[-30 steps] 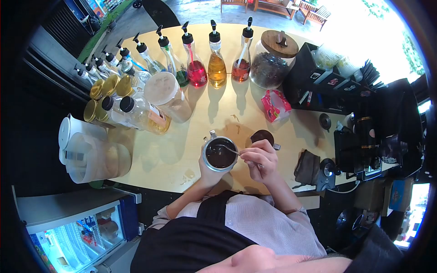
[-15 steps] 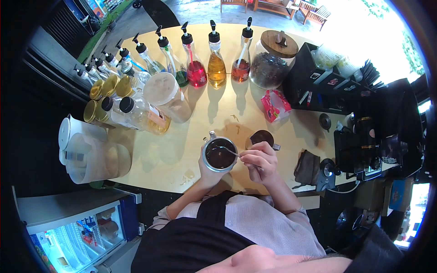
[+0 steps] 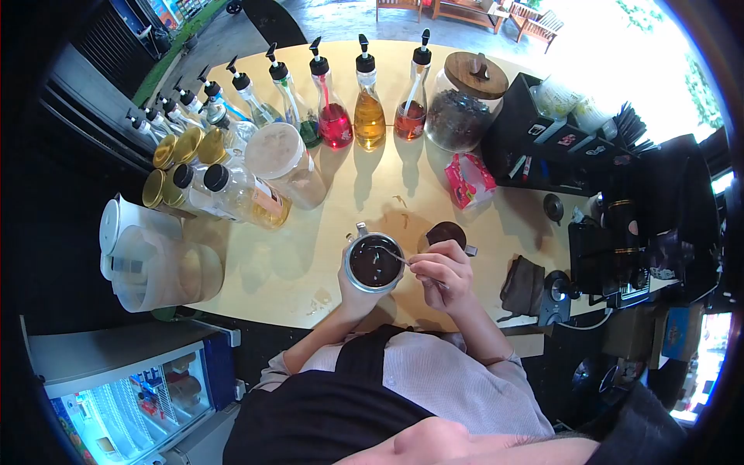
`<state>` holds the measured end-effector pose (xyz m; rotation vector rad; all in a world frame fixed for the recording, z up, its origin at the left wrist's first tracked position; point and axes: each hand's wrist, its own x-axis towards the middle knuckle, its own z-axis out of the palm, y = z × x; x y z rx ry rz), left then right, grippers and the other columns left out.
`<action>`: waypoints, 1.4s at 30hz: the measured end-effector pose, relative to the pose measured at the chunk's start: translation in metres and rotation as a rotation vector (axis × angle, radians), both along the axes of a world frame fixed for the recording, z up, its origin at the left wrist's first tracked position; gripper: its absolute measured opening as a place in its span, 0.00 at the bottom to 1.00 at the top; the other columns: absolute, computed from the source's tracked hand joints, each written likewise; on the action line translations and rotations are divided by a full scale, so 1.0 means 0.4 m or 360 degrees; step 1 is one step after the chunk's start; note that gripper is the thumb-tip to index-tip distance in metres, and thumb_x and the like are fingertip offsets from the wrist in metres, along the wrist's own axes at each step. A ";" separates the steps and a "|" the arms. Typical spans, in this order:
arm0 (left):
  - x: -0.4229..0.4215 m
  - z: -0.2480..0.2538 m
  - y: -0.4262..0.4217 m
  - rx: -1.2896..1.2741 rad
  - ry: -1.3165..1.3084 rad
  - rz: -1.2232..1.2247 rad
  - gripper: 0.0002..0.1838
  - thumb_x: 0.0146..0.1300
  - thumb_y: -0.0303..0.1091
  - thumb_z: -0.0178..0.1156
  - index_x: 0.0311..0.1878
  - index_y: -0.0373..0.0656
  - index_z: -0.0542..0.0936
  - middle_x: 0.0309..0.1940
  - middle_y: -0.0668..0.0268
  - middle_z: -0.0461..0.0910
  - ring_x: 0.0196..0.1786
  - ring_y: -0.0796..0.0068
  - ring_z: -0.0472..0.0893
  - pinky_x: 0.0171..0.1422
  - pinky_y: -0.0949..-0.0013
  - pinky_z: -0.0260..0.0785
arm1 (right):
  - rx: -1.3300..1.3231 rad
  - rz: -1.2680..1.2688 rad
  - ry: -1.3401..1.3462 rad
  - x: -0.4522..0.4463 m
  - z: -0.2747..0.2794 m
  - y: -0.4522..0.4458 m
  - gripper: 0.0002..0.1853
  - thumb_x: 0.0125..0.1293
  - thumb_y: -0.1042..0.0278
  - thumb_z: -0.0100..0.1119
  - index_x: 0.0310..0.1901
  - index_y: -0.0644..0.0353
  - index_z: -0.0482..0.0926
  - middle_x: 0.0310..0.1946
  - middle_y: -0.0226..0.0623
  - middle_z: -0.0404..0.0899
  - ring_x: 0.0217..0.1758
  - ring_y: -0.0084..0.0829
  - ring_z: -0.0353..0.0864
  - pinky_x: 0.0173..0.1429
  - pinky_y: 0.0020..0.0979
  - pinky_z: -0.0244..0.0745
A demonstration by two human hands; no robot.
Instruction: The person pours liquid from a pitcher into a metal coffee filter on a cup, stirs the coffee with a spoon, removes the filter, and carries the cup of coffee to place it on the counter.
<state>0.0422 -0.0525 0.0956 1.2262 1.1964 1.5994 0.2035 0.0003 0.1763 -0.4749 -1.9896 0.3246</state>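
Note:
A metal milk pitcher (image 3: 348, 267) full of dark liquid stands upright in my left hand (image 3: 355, 297), whose fingers wrap round its near left side. My right hand (image 3: 446, 277) pinches a spoon (image 3: 396, 256) by its handle. The spoon slants over the pitcher's right rim, and its end dips into the dark liquid, where pale glints show on the surface. Just beyond my right hand sits a second cup (image 3: 447, 233) with a dark inside, partly covered by my fingers.
Pump bottles of coloured syrup (image 3: 335, 124) curve along the back of the table. Jars, capped bottles (image 3: 267, 203) and a plastic pitcher (image 3: 167, 271) crowd the left. On the right are a pink packet (image 3: 470, 181), a dark cloth (image 3: 523, 285), a small scale-like device (image 3: 555, 296) and a black machine (image 3: 659, 232).
The spoon's end has shifted slightly within the pitcher, and more light glints show on the liquid. Both hands stay nearly in place.

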 end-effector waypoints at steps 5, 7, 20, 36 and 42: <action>0.000 -0.001 -0.003 -0.0051 -0.0044 -0.0008 0.38 0.42 0.27 0.77 0.56 0.38 0.66 0.45 0.60 0.80 0.47 0.71 0.82 0.53 0.68 0.74 | -0.0031 0.0014 0.0036 0.003 -0.005 -0.003 0.04 0.62 0.71 0.58 0.37 0.59 0.77 0.30 0.36 0.83 0.29 0.34 0.74 0.36 0.30 0.70; -0.001 -0.012 -0.002 -0.0057 -0.0016 0.0026 0.38 0.42 0.27 0.77 0.56 0.38 0.67 0.45 0.60 0.80 0.47 0.71 0.82 0.53 0.68 0.74 | -0.0040 -0.0004 0.0052 0.002 -0.005 -0.002 0.03 0.63 0.71 0.58 0.37 0.59 0.77 0.30 0.36 0.83 0.29 0.34 0.74 0.36 0.30 0.70; -0.003 -0.019 -0.001 -0.0021 0.0005 0.0004 0.39 0.41 0.27 0.78 0.57 0.38 0.66 0.47 0.60 0.79 0.49 0.71 0.81 0.54 0.68 0.74 | -0.0030 0.0016 0.0013 0.000 0.004 0.000 0.04 0.62 0.72 0.58 0.38 0.59 0.76 0.29 0.36 0.83 0.29 0.35 0.74 0.36 0.30 0.70; -0.007 -0.011 -0.006 -0.0073 0.0047 0.0018 0.39 0.40 0.27 0.78 0.57 0.38 0.66 0.46 0.60 0.80 0.49 0.72 0.81 0.54 0.68 0.74 | -0.0034 0.0117 0.0034 0.002 0.004 0.001 0.05 0.61 0.70 0.59 0.37 0.60 0.77 0.29 0.36 0.83 0.29 0.35 0.74 0.36 0.31 0.70; -0.006 -0.016 -0.005 -0.0077 0.0051 0.0020 0.39 0.41 0.27 0.78 0.56 0.38 0.67 0.46 0.60 0.79 0.48 0.71 0.81 0.54 0.67 0.74 | 0.0009 0.0076 0.0014 0.003 0.003 0.004 0.05 0.63 0.69 0.58 0.37 0.60 0.77 0.28 0.36 0.82 0.29 0.34 0.74 0.35 0.31 0.70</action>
